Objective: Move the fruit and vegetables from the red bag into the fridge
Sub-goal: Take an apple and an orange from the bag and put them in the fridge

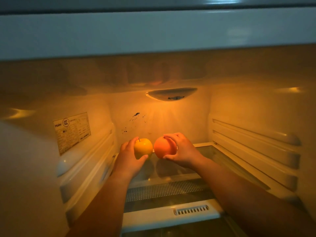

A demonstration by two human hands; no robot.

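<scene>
Grips a yellow apple in the left hand, fingers curled behind and thumb in front; clasps an orange fruit in the right hand likewise. Holds both just beside each other near the back edge of the glass shelf in the fridge.

Two fruits here: one apple left, one orange fruit right. Two hands, the left hand and right hand. Also one shelf, one label, one lamp.
</scene>
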